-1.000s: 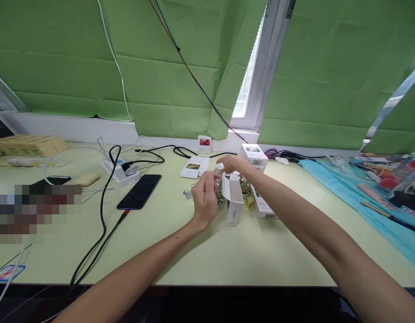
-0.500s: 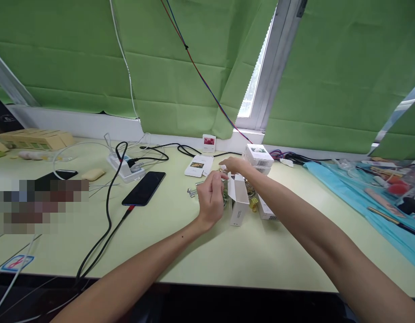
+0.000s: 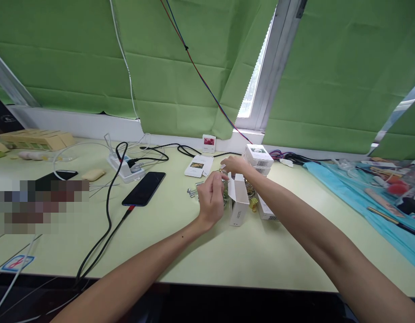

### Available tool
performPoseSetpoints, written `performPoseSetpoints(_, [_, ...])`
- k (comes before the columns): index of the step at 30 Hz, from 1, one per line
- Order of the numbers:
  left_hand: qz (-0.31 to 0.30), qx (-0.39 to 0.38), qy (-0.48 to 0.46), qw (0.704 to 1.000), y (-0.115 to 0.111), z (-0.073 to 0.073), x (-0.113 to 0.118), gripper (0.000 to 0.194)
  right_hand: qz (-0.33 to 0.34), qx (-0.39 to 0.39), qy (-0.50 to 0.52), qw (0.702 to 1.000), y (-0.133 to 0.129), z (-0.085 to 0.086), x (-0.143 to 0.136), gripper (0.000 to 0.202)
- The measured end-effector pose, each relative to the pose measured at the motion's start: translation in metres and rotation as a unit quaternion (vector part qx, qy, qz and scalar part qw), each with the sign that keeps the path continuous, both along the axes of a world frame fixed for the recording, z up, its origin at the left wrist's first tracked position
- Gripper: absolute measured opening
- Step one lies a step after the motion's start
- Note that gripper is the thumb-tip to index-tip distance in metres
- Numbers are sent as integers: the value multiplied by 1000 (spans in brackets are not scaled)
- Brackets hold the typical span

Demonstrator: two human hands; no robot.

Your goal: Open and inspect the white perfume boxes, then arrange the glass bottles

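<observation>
My left hand [image 3: 211, 197] is closed in a pinch at the left of an open white box [image 3: 239, 207]. Behind that box, my right hand [image 3: 235, 165] bends its fingers down toward the left fingertips. Between the two hands shows a tiny gold-coloured bit [image 3: 222, 170], too small to name. The open box stands upright with its flaps raised. Small shiny metal pieces [image 3: 192, 192] lie left of my left hand, partly covered by it. A yellow translucent trinket [image 3: 253, 205] rests right of the box, near another white box [image 3: 266, 211] under my right forearm.
White boxes [image 3: 259, 155] are stacked behind my right forearm. An open white carton [image 3: 198, 166] lies farther back, near a small picture card [image 3: 209, 142]. On the left are a phone [image 3: 143, 188], a power strip [image 3: 125, 168] and black cables. Blue plastic sheeting [image 3: 349, 190] covers the right side.
My right hand has shifted very slightly, with its fingers still by the left fingertips. Everything else looks the same.
</observation>
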State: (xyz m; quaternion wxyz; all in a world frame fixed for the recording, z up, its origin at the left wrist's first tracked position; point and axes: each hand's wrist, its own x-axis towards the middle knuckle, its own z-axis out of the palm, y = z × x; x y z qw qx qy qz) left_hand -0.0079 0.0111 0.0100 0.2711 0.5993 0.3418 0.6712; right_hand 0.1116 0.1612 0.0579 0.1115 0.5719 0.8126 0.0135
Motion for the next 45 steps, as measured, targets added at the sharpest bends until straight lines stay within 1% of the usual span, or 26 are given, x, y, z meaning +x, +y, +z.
performPoseSetpoints(6, [0,4,6,1000,-1,1,-1,46,-8,25,2,1000,-5,0,4,35])
performPoseSetpoints(10, [1,5,7,1000,-1,3,-1,44,-19,60,6,998,-9,3,10,37])
performPoseSetpoints(14, [2,5,5,1000,0,3,-1,44,-22,114,26,993,-15,6,15,24])
performPoseSetpoints(21, [5,3,7,1000,0,3,0,46,-29,194,68,978,-30,15,26,43])
performPoseSetpoints(25, [3,-2,5,1000,0,3,0,47,-36,242,96,965,-42,22,31,55])
performPoseSetpoints(28, [2,-5,3,1000,0,4,0,48,-34,279,120,952,-52,28,35,60])
performPoseSetpoints(30, [1,-4,4,1000,0,5,0,47,-27,323,175,930,-60,31,38,57])
performPoseSetpoints(34, [-5,-5,-4,1000,0,5,1,43,-22,373,266,889,-77,36,43,53])
performPoseSetpoints(38, [-3,-15,-22,1000,1,3,2,31,-1,396,350,849,-93,36,50,53])
performPoseSetpoints(40, [3,-17,-29,999,2,3,3,26,-1,407,393,825,-100,35,54,59])
performPoseSetpoints(42, [8,-14,-30,999,3,2,4,24,-3,413,450,792,-108,33,57,63])
performPoseSetpoints(45, [14,-6,-24,1000,4,2,4,24,3,432,533,728,-121,33,60,61])
